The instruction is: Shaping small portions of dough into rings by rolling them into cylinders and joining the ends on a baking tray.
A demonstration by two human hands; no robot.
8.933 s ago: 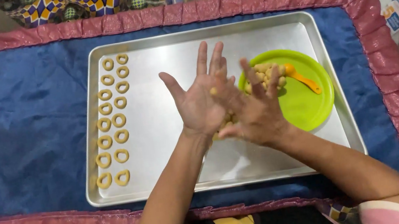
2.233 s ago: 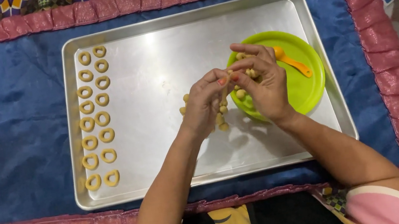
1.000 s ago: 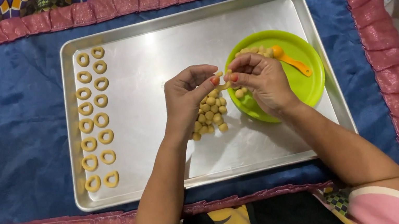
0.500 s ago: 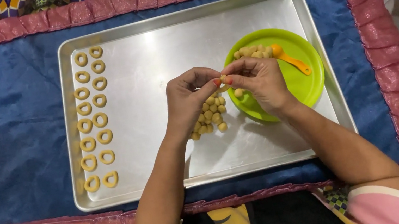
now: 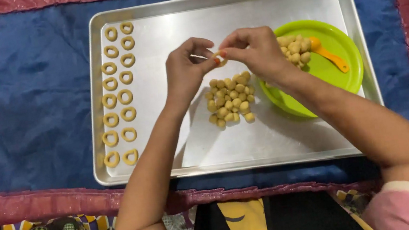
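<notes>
A small dough piece [image 5: 219, 57] sits pinched between the fingertips of both hands, above the middle of the tray [image 5: 272, 137] and clear of its surface. The left hand [image 5: 186, 71] closes thumb and forefinger on the piece's left end; the right hand [image 5: 254, 50] closes on its right end, so the two sets of fingertips nearly meet around it and most of it is hidden. Just below the hands lies one heap of dough balls [image 5: 231, 100], roughly twenty, too crowded to count exactly. At the tray's left side stand two columns of dough rings [image 5: 117, 93], eight in each, sixteen in all, lying flat and apart from one another. On the tray's right side rests one green plate [image 5: 340, 84], holding a smaller clump of balls beside the right wrist and one orange spoon [image 5: 329, 54]. The tray lies on a blue cloth [image 5: 24, 104] with a pink border.
</notes>
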